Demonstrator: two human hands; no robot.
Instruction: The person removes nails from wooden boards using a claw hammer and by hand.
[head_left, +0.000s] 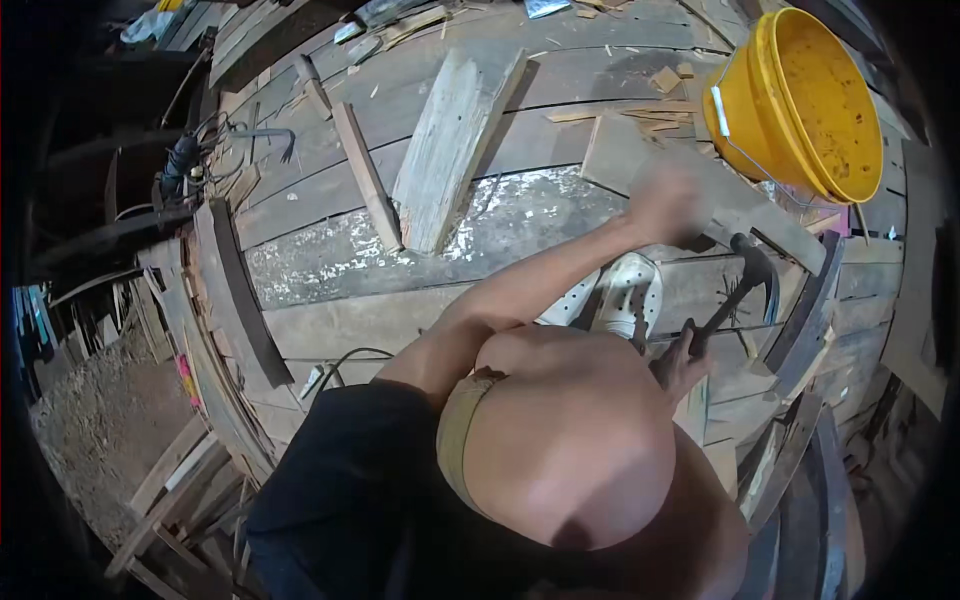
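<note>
My right hand (686, 364) grips the handle of a claw hammer (746, 277), whose head points away from me above the plank floor. My left hand (667, 199) is blurred and lies over a wide wooden board (780, 225) at the right. Whether its fingers hold anything cannot be told. A cluster of nails (731, 300) lies on the floor beside the hammer. Below my left hand are white perforated clogs (628, 289) on my feet.
A yellow plastic bucket (739, 105) stands tilted in view at the upper right. A thick weathered plank (442, 142) and a narrow batten (366, 172) lie ahead on the floor (360, 315). Cables and a dark tool (178, 161) are at the left edge, beside a drop.
</note>
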